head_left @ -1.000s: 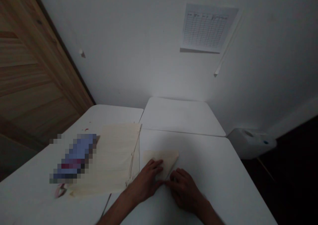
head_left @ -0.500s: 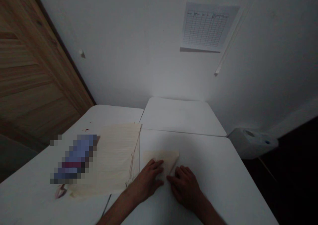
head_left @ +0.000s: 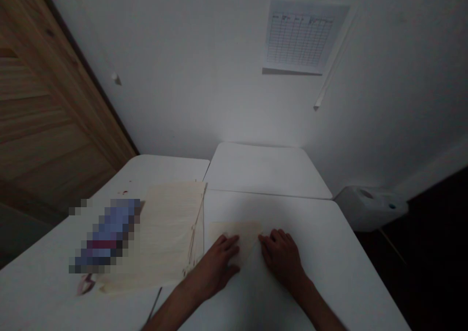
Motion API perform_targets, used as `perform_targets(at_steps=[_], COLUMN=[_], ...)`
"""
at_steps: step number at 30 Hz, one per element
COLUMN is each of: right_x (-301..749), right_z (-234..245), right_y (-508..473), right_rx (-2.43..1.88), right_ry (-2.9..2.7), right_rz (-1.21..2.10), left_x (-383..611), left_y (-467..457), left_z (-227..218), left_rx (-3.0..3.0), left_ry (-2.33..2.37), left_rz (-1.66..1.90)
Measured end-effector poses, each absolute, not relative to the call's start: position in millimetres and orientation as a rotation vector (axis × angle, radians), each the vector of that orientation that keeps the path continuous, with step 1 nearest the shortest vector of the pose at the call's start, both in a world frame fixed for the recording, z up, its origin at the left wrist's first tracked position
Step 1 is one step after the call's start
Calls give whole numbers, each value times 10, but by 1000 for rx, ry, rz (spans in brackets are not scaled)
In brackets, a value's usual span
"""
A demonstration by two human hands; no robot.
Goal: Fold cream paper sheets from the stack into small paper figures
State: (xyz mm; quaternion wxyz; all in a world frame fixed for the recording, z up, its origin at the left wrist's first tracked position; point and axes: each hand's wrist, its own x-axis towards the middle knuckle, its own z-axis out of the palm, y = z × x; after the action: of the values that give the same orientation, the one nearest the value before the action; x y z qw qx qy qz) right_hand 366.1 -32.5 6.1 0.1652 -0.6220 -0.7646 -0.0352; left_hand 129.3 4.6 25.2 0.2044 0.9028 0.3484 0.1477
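Head view. Left hand (head_left: 214,267): palm down, resting on the near-left part of a folded sheet of cream paper (head_left: 237,236); fingers lie flat, close together with slight gaps, no pinch. Right hand (head_left: 283,259): palm down, fingertips on or just at the sheet's right edge; fingers slightly spread, no pinch. Whether the right fingertips press the paper cannot be told.

The folded sheet lies flat on a white rounded-corner table (head_left: 303,253), between the hands, its far edge clear of them. Its near end is hard to separate from the table in the dim light.

Left of it, just beside the left hand, lies a stack of cream paper sheets (head_left: 168,233), edges slightly uneven. On the stack's left edge sits a pixelated blue object (head_left: 106,236), too blurred to identify. Beyond stands a second white table (head_left: 265,172), against a white wall (head_left: 183,77) bearing a printed grid chart (head_left: 302,36). A wooden door (head_left: 47,107) stands far left.
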Motion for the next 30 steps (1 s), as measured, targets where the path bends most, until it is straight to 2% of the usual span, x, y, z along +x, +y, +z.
perform_targets(at_steps=[11,24,30], right_x=[3640,3386,3452], right_z=[-26,106,61], right_y=[-293,-517,-507], right_rx=[-1866,-1530,-1695], right_ry=[-2019,-2328,-2246], right_rz=[-142,178,128], left_x=[1224,1287,1288], left_y=[-63,-5,1], left_z=[83,120,136], left_rx=[2653,2567,2549], left_ry=[947,985,971], left_rz=[495,521,511])
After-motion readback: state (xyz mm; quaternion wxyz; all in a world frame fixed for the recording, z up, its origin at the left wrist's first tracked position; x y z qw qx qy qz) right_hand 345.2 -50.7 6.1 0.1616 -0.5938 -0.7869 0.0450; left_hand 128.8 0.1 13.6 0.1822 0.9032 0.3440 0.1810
